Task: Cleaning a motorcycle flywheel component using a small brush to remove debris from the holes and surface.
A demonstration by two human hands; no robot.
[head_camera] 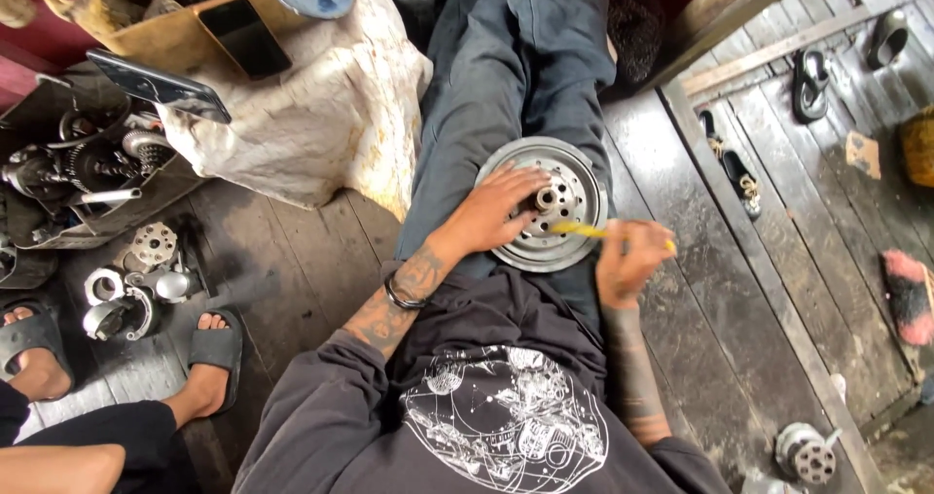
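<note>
From the head camera we look down on a round grey metal pulley disc (pixel 551 205), ringed with holes, lying flat on our lap on the grey trousers. Our left hand (pixel 498 212) lies spread across the near-left face of the disc, palm down, fingers fanned toward the hub (pixel 552 198) at its middle, pressing rather than gripping. Our right hand (pixel 630 257), just off the disc's right edge, is closed around a yellow-handled tool (pixel 589 229), thumb and fingers pinching the handle; its tip points in at the hub, and we cannot tell whether it touches.

To do this well, we judge the left hand should keep firm, even pressure so the disc does not rock on the soft lap, with fingers clear of the tool's path. The tool should be worked in short, controlled strokes near the hub, kept low to the disc's face, so a slip does not run into the left fingertips.

Around the disc the floor is dark, worn wooden planks (pixel 700 290). Left of the disc, a stained pale cloth (pixel 331 115) drapes a box with two phones on top, and beyond it engine parts and gears (pixel 88 168) lie in a tray and on the boards. Another person's sandalled foot (pixel 212 353) rests far left of the disc. Right of the disc, sandals (pixel 809 84) and a pink brush (pixel 909 295) lie past a wooden sill; a small metal part (pixel 806 452) sits lower right.
</note>
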